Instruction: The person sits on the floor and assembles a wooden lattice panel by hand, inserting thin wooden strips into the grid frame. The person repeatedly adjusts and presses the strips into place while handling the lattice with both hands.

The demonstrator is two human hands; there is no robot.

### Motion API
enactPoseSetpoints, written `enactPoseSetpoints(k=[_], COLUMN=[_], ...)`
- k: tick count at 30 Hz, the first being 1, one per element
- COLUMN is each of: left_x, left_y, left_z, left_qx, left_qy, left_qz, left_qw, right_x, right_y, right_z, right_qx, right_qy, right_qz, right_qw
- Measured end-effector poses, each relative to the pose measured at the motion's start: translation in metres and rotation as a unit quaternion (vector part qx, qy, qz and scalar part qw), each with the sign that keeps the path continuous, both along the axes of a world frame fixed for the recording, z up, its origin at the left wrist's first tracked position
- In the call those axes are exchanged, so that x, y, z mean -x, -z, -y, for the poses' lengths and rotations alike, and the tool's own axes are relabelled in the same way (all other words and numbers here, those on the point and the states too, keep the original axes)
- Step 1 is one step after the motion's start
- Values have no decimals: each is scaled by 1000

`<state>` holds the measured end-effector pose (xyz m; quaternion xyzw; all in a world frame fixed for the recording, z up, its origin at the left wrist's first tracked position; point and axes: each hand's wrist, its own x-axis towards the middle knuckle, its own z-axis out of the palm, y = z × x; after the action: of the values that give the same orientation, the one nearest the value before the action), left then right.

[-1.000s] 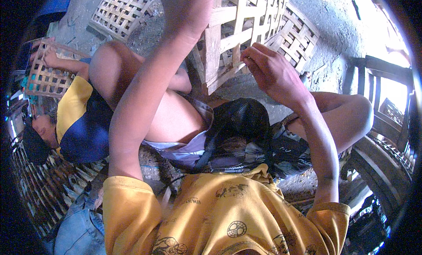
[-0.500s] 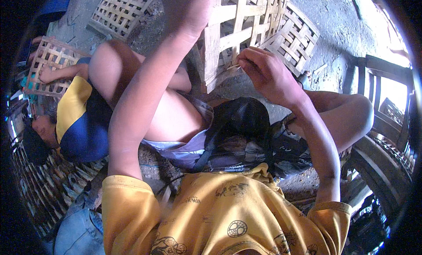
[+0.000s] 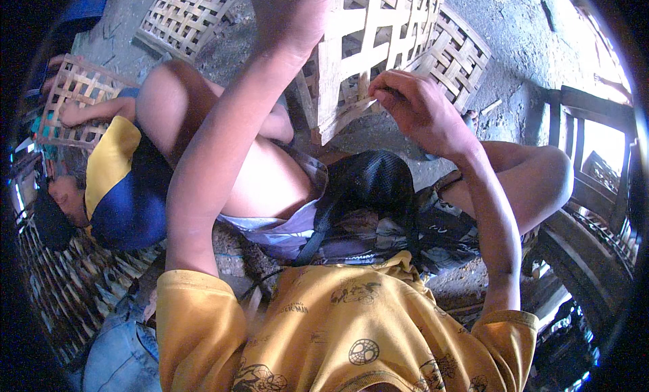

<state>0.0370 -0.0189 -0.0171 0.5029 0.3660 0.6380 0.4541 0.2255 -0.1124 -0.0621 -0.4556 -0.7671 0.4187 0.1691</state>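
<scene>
A woven box of pale bamboo slats [image 3: 358,60] stands tilted in front of me, its lower corner pointing toward my lap. My left hand [image 3: 291,16] is at its upper left side; the fingers run past the top edge of the picture, so their grip is hidden. Beside the lower right of the box, my right hand [image 3: 419,111] is closed in a pinch. Between its thumb and fingers is the end of a thin pale bamboo strip [image 3: 362,106], which reaches toward the lower edge of the box.
Behind the box lies another woven panel [image 3: 456,50]. A further panel [image 3: 186,20] rests on the floor at the far left. At left, a person in a blue and yellow shirt [image 3: 125,189] has a hand on a woven panel [image 3: 81,98]. A wooden frame [image 3: 595,108] stands at right.
My right hand has shifted slightly to the right, drawing the pinched strip with it; more of the strip shows. The box has tilted a little. My left hand stays at the box's upper left.
</scene>
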Motion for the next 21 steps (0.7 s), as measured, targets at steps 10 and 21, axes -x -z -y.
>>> enactPoseSetpoints(k=[10, 21], left_x=[6, 2], left_y=[-11, -7], left_z=[5, 6], left_qx=[20, -10], left_qy=[-11, -9], left_qz=[-55, -37], left_qw=[998, 999], right_x=[8, 5], right_y=[1, 1], right_z=[5, 18], right_qx=[24, -69], right_qy=[-65, -53], right_qz=[-63, 73], right_qw=[996, 993])
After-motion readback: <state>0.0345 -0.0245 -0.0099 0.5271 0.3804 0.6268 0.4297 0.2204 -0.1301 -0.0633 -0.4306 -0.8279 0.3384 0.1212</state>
